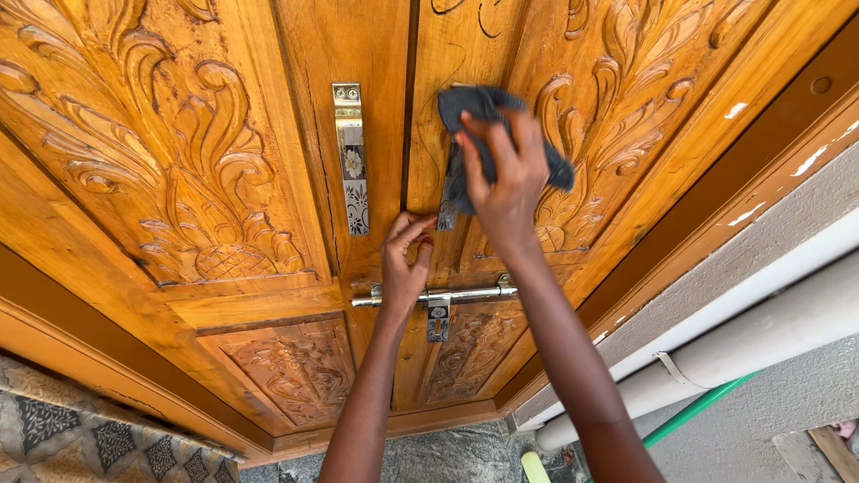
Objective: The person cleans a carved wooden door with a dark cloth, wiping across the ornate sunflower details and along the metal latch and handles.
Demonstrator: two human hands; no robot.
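Observation:
A carved wooden double door (179, 161) fills the view. My right hand (504, 183) presses a dark grey cloth (483, 107) against the right leaf, over a decorated metal handle plate that is mostly hidden under the cloth. My left hand (404, 264) rests lower on the right leaf next to the centre seam, fingers bent, just above a silver sliding bolt (465, 293). A matching floral handle plate (351, 161) shows on the left leaf.
A white pipe (761, 344) runs along the grey wall at the right, with a green hose (693, 410) beneath it. A patterned mat (80, 438) lies at the bottom left. Grey stone floor (447, 456) shows below the door.

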